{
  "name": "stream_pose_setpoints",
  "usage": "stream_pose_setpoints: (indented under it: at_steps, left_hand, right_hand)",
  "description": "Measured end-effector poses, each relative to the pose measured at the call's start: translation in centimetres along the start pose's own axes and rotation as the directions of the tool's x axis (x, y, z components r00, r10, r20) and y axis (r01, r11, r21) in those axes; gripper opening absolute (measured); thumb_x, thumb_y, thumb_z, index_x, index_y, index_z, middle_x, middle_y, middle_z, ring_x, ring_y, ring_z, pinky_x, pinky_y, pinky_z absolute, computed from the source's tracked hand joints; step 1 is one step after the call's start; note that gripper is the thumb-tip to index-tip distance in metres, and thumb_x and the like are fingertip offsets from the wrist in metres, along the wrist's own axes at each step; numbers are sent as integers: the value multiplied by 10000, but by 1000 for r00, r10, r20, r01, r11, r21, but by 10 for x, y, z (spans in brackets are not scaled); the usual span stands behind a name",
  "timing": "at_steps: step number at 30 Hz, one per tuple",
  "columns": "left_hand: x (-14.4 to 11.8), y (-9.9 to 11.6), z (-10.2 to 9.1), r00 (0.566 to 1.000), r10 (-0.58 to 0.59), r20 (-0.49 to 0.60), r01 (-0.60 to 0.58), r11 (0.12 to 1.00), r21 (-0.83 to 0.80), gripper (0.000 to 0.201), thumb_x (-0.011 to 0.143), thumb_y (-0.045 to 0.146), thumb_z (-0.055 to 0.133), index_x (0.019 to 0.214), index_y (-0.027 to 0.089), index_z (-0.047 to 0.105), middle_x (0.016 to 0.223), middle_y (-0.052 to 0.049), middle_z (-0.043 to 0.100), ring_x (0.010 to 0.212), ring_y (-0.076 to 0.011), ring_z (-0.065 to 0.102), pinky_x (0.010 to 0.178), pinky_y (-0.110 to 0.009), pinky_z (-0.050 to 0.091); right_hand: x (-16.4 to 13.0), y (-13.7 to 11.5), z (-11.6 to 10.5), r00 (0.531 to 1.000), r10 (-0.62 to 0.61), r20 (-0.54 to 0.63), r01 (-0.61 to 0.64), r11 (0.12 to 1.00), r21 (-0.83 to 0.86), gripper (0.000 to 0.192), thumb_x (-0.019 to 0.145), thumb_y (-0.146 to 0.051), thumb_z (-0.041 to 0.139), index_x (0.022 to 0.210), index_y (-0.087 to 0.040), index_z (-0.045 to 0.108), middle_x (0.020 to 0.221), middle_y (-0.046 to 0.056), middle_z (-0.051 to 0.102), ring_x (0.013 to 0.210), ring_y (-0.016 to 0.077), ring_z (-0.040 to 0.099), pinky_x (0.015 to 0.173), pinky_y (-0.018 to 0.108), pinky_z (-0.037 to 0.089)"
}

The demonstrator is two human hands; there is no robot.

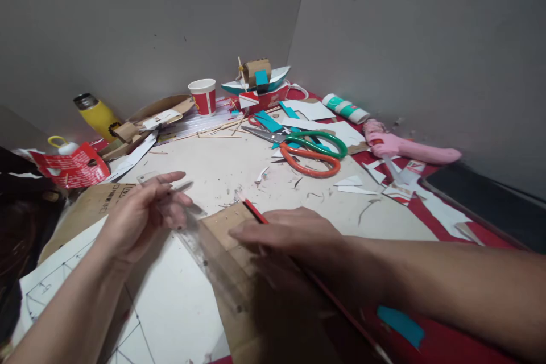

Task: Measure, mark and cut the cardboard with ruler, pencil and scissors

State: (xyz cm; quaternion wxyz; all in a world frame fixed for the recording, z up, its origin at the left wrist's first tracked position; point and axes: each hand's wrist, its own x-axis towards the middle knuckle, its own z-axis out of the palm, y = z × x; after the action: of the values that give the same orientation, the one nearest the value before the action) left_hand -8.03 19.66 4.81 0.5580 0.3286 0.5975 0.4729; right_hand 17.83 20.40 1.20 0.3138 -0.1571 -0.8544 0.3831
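My left hand [149, 210] has loosely curled fingers around the upper part of a clear plastic ruler [205, 263], which slants down toward the middle and is blurred. In my right hand [290, 233] is a red and black pencil [256, 212], its tip pointing up and left. Below that hand lies a piece of brown cardboard [224, 224], partly in shadow and partly covered by the ruler. White paper with drawn lines and dots [183, 296] lies under my left forearm and beside the cardboard.
Scissors [294, 136] with green and orange handles lie beyond my hands. Farther back stand a paper cup [203, 96], a model boat [258, 81] and a yellow bottle [98, 116]. A pink glue gun [409, 148] and paper scraps [354, 185] are at right.
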Motion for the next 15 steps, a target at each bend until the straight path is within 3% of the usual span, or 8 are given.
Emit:
stream_pose_setpoints:
  at_steps: [2, 5, 15]
  left_hand:
    - [7, 4, -16, 996, -60, 72, 54, 995, 81, 366, 777, 200, 699, 1128, 97, 692, 803, -118, 751, 516, -152, 650, 442, -219, 527]
    - [13, 7, -32, 995, -90, 43, 82, 981, 173, 365, 711, 165, 796, 1067, 125, 720, 876, -111, 750, 538, -151, 676, 457, -207, 548]
    - [21, -3, -36, 996, 45, -75, -27, 974, 225, 608, 584, 215, 885, 1120, 201, 597, 759, 13, 662, 567, -152, 651, 493, -225, 515]
  right_hand:
    - [3, 8, 5, 994, -24, -108, 19, 999, -39, 307, 905, -156, 533, 1195, -163, 634, 883, 52, 729, 768, 127, 661, 739, 217, 515]
    - [7, 17, 11, 977, -11, -214, -9, 996, -92, 208, 892, -118, 542, 1061, -140, 661, 752, 18, 699, 616, 89, 604, 637, 183, 491]
    - [12, 22, 13, 981, 92, -171, -109, 989, -97, 171, 873, -136, 537, 979, -158, 670, 755, 18, 707, 610, 93, 603, 587, 190, 463]
